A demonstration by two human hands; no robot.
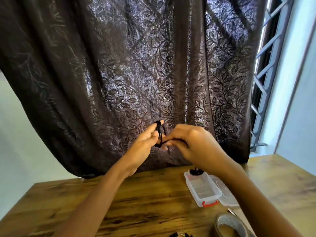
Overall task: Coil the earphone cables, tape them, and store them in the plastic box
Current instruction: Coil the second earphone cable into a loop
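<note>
Left hand (145,139) and right hand (189,142) pinch thin black coiled cable (159,132).

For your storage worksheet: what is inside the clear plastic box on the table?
A dark bundle of cable lies at the far end of the plastic box; the rest looks empty. The right forearm covers part of the lid beside it.

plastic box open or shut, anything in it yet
Open: the plastic box has its lid lying beside it. A dark cable bundle sits at its far end.
</note>
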